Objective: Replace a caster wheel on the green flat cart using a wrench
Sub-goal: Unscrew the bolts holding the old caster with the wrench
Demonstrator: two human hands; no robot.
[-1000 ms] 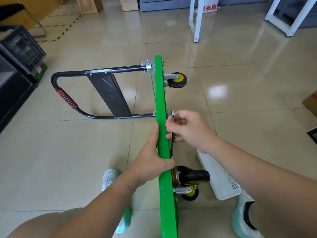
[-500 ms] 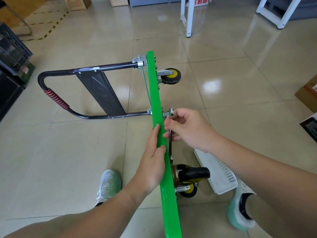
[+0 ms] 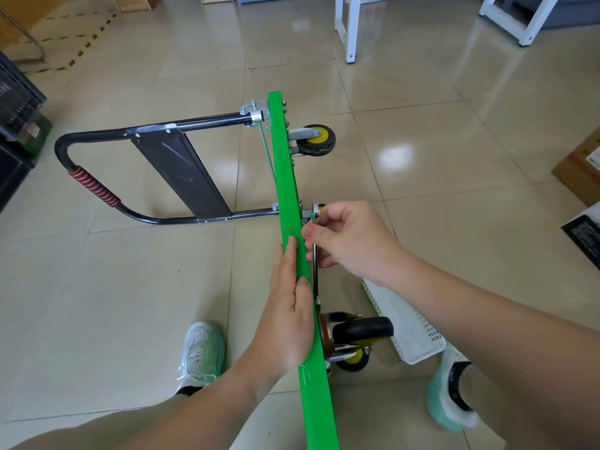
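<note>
on glossy tile: flat l hand point(image 3: 287, 306) steadies green cart point(image 3: 287, 196); r hand point(image 3: 350, 241) pinches slim steel wrench point(image 3: 315, 274).

White basket point(image 3: 418, 336) and cardboard box point(image 3: 576, 172) sit on tiled floor point(image 3: 130, 287).

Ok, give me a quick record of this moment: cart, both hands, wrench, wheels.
cart: green flat cart standing on edge, handle out to the left
left hand: flat on the deck's upper edge, fingers straight
right hand: grips the wrench
wrench: alongside the underside, upper end at a fitting
wheels: yellow-hubbed caster far, black caster near
floor: white basket beside the near caster
</note>
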